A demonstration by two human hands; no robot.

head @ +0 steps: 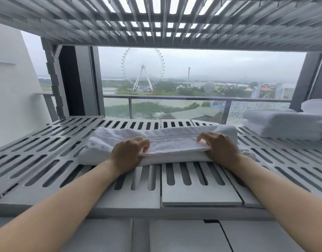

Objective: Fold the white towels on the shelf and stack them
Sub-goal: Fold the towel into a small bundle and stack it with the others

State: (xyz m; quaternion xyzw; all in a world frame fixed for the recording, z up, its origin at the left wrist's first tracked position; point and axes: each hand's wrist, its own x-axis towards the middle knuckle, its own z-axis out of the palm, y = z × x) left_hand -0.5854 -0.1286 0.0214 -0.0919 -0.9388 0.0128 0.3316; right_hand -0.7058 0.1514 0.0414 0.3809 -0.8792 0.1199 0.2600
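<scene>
A white terry towel with a woven border band (167, 142) lies lengthwise at the centre of the frame on the grey slotted plastic shelf (47, 142), partly folded, its upper layer doubled over a thicker lower roll of cloth. The left hand (128, 153), centre left, grips the near edge of that upper layer, fingers curled on top and thumb tucked beneath. The right hand (219, 148), centre right, grasps the same layer at its right end, fingers bent over the cloth; its thumb is hidden, so the pinch appears complete but cannot be confirmed. Both forearms reach in from the lower corners. At the right edge of the frame, well apart from the hands, a stack of two folded white towels (282, 126) rests on the same shelf. A second grey slotted shelf (156, 19) spans the top. Behind, through the window, a white Ferris wheel (143, 70) stands at upper centre.
</scene>
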